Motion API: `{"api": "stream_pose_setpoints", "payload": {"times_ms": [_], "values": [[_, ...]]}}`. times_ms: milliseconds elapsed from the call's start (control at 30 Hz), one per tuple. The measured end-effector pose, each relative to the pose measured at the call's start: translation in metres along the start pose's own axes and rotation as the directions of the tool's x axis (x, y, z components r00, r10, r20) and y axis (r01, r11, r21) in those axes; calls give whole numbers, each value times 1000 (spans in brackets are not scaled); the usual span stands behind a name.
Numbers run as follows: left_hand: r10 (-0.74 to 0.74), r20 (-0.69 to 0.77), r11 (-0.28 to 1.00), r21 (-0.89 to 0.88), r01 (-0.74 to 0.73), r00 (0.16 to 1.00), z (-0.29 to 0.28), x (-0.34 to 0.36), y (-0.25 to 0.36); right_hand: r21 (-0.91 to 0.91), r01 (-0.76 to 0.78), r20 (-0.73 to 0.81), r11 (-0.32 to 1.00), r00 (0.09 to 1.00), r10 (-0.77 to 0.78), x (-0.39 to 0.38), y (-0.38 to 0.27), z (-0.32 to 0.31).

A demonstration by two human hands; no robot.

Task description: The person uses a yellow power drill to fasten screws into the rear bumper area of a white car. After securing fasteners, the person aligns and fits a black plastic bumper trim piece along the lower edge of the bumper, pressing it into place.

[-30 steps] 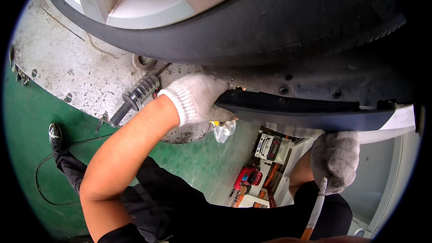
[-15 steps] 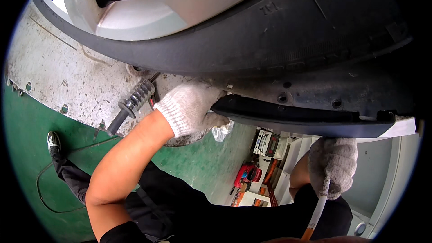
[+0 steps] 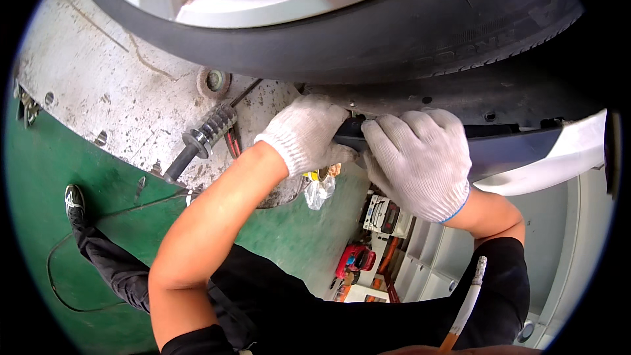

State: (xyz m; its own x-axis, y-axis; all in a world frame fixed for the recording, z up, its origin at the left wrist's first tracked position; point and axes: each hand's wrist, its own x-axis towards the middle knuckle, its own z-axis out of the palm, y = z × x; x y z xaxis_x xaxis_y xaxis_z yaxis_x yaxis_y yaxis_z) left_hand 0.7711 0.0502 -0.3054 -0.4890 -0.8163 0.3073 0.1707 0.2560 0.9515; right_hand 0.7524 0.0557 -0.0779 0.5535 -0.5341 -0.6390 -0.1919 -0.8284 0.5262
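Observation:
A dark curved trim strip [image 3: 509, 152] runs along under the car tyre [image 3: 315, 59]. At the strip's left end, my left hand [image 3: 310, 133], in a white knit glove, is closed with the thumb below and the fingers above. Close beside it, my right hand [image 3: 420, 161], gloved alike, wraps over the strip from above, its thumb out of sight beneath. Its fingers hide part of the strip. Beyond the right hand, the strip meets a white painted panel [image 3: 552, 167].
Left of my hands, a worn grey metal platform [image 3: 85, 59] carries a black-handled tool with a coiled section [image 3: 209, 133] and a tape roll [image 3: 214, 82]. A clear plastic bag [image 3: 320, 192] hangs by its edge. A lit cigarette [image 3: 468, 306] juts up at the bottom.
My right hand has come up from below the strip and now grips it beside my left hand. My left hand appears slightly farther right. The view has shifted, with the tyre higher.

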Motion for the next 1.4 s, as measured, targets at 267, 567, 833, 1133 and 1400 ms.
{"api": "stream_pose_setpoints", "payload": {"times_ms": [267, 567, 833, 1133, 1400], "values": [[170, -65, 969, -170, -179, 983, 4, -1, -31, -124, 61, 302, 990, 953, -21, 4, -16, -6], [117, -116, 983, -124, -131, 986, 7, -6, -18, -248, 28, 454, 968, 886, 91, 16, -51, 25], [41, -64, 993, -110, -48, 997, 9, -5, -15, -255, 34, 401, 966, 913, 74, 13, -56, 34], [-26, 1, 981, -192, 26, 1000, -8, -12, -11, -63, -176, 553, 982, 813, 181, 35, -38, 18], [5, -161, 916, -394, -70, 987, 5, -14, -22, -150, 16, 588, 989, 806, 76, 34, -21, 20]]}}
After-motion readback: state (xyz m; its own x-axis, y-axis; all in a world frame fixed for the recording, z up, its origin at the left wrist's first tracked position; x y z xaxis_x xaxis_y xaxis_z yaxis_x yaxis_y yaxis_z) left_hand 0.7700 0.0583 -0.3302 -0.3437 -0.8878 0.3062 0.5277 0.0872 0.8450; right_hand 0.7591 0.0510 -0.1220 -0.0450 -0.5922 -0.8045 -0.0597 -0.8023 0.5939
